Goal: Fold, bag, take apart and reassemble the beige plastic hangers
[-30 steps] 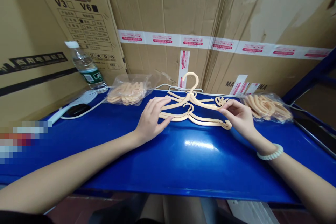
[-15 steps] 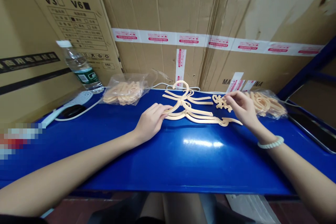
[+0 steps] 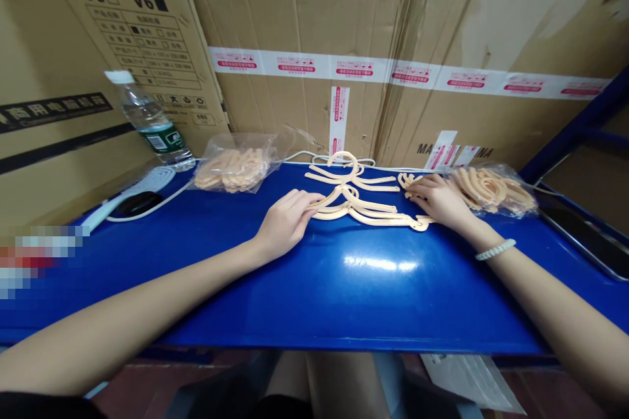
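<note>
Several cream plastic hangers [image 3: 372,217] lie stacked on the blue table, their hooks toward the back. My left hand [image 3: 286,222] pinches the left arm end of the front hangers between thumb and fingers. At the right side, my right hand [image 3: 442,201] reaches down onto a small pile of cream plastic pieces [image 3: 407,180], fingertips bent together among them. What those fingertips hold is hidden. A loose curved piece [image 3: 421,221] lies at the right end of the front hanger, partly under the right hand.
A clear bag of cream parts [image 3: 234,169] lies back left, another bag [image 3: 496,190] right. A water bottle [image 3: 157,131], a white fan-like object [image 3: 147,183] with a cable and a black item [image 3: 139,204] stand left. A phone [image 3: 584,245] lies right. Cardboard boxes [image 3: 304,111] wall the back.
My right hand has moved slightly left and down over the small pieces, its fingers lower and covering part of the pile. My left hand keeps its pinch on the hangers.
</note>
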